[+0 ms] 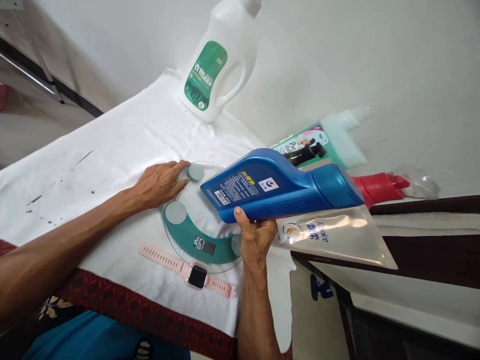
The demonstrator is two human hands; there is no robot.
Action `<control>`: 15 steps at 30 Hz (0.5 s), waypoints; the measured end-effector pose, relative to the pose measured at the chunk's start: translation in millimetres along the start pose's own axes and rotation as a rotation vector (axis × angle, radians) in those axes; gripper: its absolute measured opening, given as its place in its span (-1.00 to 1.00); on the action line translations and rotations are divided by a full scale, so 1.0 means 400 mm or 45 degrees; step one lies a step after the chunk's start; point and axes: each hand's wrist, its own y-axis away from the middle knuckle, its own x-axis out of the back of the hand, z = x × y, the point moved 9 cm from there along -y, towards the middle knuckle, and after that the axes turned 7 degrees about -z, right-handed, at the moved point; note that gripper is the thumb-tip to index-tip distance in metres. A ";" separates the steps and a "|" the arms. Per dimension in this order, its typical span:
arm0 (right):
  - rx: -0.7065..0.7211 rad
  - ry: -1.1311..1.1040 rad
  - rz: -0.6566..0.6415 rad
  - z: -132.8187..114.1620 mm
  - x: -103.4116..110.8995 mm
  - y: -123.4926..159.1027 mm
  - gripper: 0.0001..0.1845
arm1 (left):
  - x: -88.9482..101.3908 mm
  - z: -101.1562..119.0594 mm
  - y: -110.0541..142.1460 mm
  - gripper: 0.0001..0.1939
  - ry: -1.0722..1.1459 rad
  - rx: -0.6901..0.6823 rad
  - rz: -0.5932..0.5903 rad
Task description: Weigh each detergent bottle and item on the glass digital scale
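Observation:
My right hand [255,239] grips a blue detergent bottle [279,186] from below and holds it on its side above a round glass scale [195,235]. The bottle's cap end points right. My left hand [160,181] rests flat on the scale's far left rim, fingers stretched out, holding nothing. The scale's display shows digits. A pink smartwatch [189,272] lies flat just in front of the scale on a white cloth [112,150].
A white jug with a green label [219,62] stands at the back. To the right lie a teal-and-white bottle [322,142], a clear refill pouch with a red cap [378,186] and another clear pouch [337,237]. A dark red patterned cover [123,305] edges the front.

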 end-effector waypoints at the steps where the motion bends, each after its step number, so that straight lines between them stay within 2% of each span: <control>1: -0.002 -0.039 -0.018 0.005 -0.004 -0.006 -0.51 | 0.001 0.001 0.001 -0.53 0.006 0.001 -0.002; 5: -0.032 -0.058 -0.073 0.012 -0.014 -0.024 -0.58 | 0.002 0.001 0.002 -0.50 0.032 0.010 -0.014; 9: -0.045 -0.111 -0.137 -0.025 -0.022 -0.038 -0.49 | 0.003 0.000 0.003 -0.51 0.045 -0.002 0.005; 15: 0.069 -0.375 0.084 -0.139 -0.009 -0.073 -0.40 | -0.002 -0.008 0.005 -0.52 0.070 -0.028 0.048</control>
